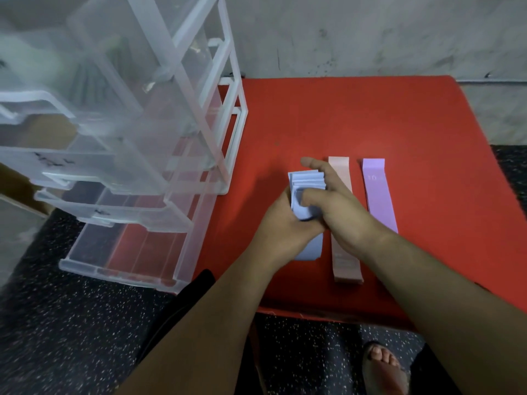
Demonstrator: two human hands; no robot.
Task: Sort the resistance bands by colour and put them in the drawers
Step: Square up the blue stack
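Both hands meet at frame ctr over a red table [399, 124]. The left hand [281, 223] wraps its fingers round a folded blue band [305, 183] from the lower left. The right hand [339, 206] pinches the same stack of folds, thumb on the front, fingers straight behind. The band's loose tail lies flat on the table just below the hands.

To the right, a pink band [346, 263] and a purple band [377, 195] lie flat side by side, not touching; the right wrist crosses over the pink one.

Left half of frame: a clear plastic drawer unit [171, 109] w/ white frame stands at the table's left side, several drawers pulled out. Its bottom drawer [119, 269], lower left, sticks out furthest, past the table edge. Red tabletop and dark speckled floor [57, 323] show through its clear base. Upper drawers are blurred, contents can't be told.

Btm right: a foot [383, 366] in a sandal on the floor.
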